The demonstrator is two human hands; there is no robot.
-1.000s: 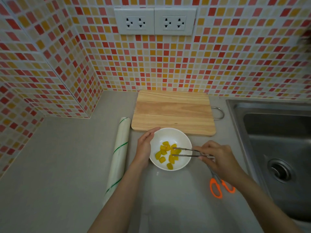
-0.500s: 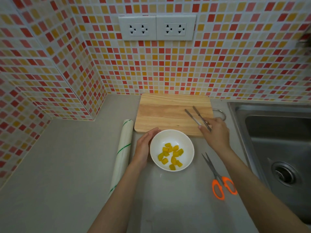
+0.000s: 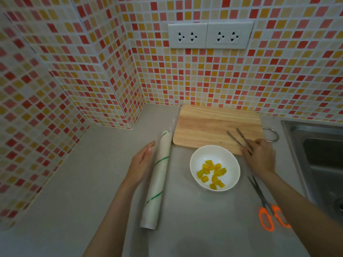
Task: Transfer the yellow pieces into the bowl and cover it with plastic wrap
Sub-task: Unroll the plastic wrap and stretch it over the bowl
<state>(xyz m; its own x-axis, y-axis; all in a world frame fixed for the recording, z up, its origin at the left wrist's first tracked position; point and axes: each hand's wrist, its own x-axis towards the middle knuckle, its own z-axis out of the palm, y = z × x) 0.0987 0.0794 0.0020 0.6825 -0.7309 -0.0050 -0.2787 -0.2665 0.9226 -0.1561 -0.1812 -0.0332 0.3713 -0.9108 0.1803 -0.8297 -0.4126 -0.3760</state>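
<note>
A white bowl (image 3: 198, 160) stands on the grey counter and holds several yellow pieces (image 3: 212, 173). Left of it lies a roll of plastic wrap (image 3: 157, 180) with green stripes. My left hand (image 3: 141, 162) hovers open just left of the roll, fingers straight, not touching it. My right hand (image 3: 259, 156) rests at the near right corner of the wooden cutting board (image 3: 207, 127) and holds metal tongs (image 3: 239, 139) that lie on the board with their tips apart.
Orange-handled scissors (image 3: 265, 206) lie on the counter right of the bowl, by my right forearm. A steel sink (image 3: 319, 154) takes up the right edge. Tiled walls close off the back and left, with two sockets (image 3: 210, 35) above the board.
My right hand carried the tongs out of the bowl to the cutting board. My left hand left the bowl's rim and moved left to the far side of the plastic wrap roll.
</note>
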